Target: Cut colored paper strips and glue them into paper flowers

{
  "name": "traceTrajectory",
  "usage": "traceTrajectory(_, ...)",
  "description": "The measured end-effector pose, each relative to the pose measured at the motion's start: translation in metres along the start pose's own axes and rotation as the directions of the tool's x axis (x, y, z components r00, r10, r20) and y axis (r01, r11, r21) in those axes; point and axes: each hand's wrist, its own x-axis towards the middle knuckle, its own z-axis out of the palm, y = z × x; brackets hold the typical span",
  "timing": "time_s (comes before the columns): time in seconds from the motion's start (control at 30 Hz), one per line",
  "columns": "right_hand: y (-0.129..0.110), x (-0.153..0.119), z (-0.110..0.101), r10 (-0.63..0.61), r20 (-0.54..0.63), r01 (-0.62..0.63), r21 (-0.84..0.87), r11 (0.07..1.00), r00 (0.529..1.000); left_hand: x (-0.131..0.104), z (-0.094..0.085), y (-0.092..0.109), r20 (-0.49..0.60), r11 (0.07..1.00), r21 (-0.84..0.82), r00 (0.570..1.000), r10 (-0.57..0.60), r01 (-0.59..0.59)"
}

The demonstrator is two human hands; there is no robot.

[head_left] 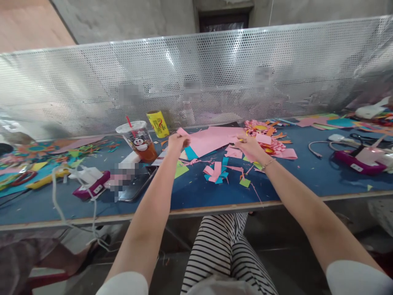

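My left hand point(178, 142) is closed at the left end of a large pink paper sheet point(208, 138), a pink edge poking up past its fingers. My right hand point(249, 148) is at the sheet's right end with its fingers pinched together. Something small, dark and yellowish shows by those fingertips, too small to name. Below the sheet lies a cluster of pink and blue paper strips point(216, 171) and a green paper square point(245, 182). Fringed pink paper flowers point(273, 145) are heaped just beyond my right hand.
Left of my forearm stand a plastic drink cup point(141, 143) with a straw and a yellow packet point(158, 124). A phone point(138, 186) and a purple power strip point(92, 185) with white cables lie nearer. Another purple power strip point(357, 162) is at right. A perforated metal screen point(215, 82) borders the back.
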Motion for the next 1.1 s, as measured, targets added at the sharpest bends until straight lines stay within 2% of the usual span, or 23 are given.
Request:
traceTrajectory(0.03,0.005,0.0,-0.002,0.008,0.03,-0.004,-0.116,0.993,1.0,0.002,-0.005,-0.008,0.135,0.984,0.174,0.99,-0.05,0.026)
traceTrajectory(0.07,0.009,-0.001,-0.003,0.011,0.055,0.003,-0.249,0.968,0.998,0.003,-0.008,-0.015,0.213,0.936,0.351,0.975,-0.06,-0.019)
traceTrajectory(0.13,0.015,-0.004,-0.003,-0.011,0.092,0.053,-0.472,0.88,0.996,0.006,-0.013,-0.026,0.304,0.768,0.616,0.952,-0.026,-0.175)
traceTrajectory(0.2,0.014,-0.007,-0.001,-0.085,0.128,0.144,-0.571,0.809,0.988,0.008,-0.014,-0.032,0.381,0.601,0.736,0.924,0.01,-0.31)
traceTrajectory(0.27,0.006,-0.011,0.002,-0.201,0.238,0.298,-0.509,0.808,0.95,0.007,-0.012,-0.035,0.439,0.492,0.778,0.898,0.019,-0.391)
traceTrajectory(0.3,-0.001,-0.014,0.004,-0.257,0.331,0.386,-0.418,0.823,0.908,0.004,-0.011,-0.035,0.448,0.452,0.793,0.894,0.021,-0.408)
traceTrajectory(0.37,-0.015,-0.022,0.011,-0.34,0.556,0.506,-0.174,0.845,0.758,-0.002,-0.009,-0.034,0.407,0.393,0.83,0.911,0.059,-0.396)
traceTrajectory(0.4,-0.022,-0.027,0.014,-0.352,0.641,0.518,-0.084,0.851,0.682,-0.005,-0.007,-0.034,0.365,0.376,0.849,0.927,0.089,-0.371)
traceTrajectory(0.43,-0.028,-0.031,0.018,-0.345,0.7,0.512,-0.035,0.858,0.626,-0.009,-0.006,-0.033,0.319,0.367,0.863,0.938,0.136,-0.347)
traceTrajectory(0.47,-0.033,-0.035,0.022,-0.328,0.738,0.503,-0.018,0.864,0.59,-0.012,-0.004,-0.033,0.293,0.368,0.864,0.937,0.187,-0.344)
traceTrajectory(0.5,-0.036,-0.039,0.026,-0.315,0.754,0.499,-0.019,0.867,0.576,-0.014,-0.002,-0.032,0.295,0.377,0.851,0.927,0.232,-0.366)
traceTrajectory(0.57,-0.041,-0.045,0.033,-0.317,0.754,0.509,-0.027,0.86,0.575,-0.016,0.002,-0.03,0.367,0.434,0.775,0.886,0.284,-0.46)
traceTrajectory(0.67,-0.042,-0.047,0.04,-0.387,0.713,0.543,0.01,0.84,0.585,-0.02,0.012,-0.026,0.495,0.605,0.573,0.822,0.282,-0.553)
traceTrajectory(0.77,-0.04,-0.044,0.042,-0.445,0.653,0.564,0.032,0.825,0.613,-0.026,0.021,-0.023,0.561,0.765,0.388,0.79,0.248,-0.515)
traceTrajectory(0.93,-0.035,-0.036,0.038,-0.471,0.516,0.585,-0.073,0.808,0.716,-0.042,0.028,-0.02,0.734,0.895,0.221,0.67,0.109,-0.388)
traceTrajectory(1.0,-0.033,-0.033,0.035,-0.482,0.419,0.576,-0.129,0.808,0.77,-0.048,0.03,-0.019,0.73,0.932,0.198,0.68,0.066,-0.304)
traceTrajectory(1.1,-0.03,-0.031,0.033,-0.499,0.273,0.557,-0.209,0.804,0.822,-0.054,0.036,-0.019,0.658,0.966,0.192,0.753,0.004,-0.173)
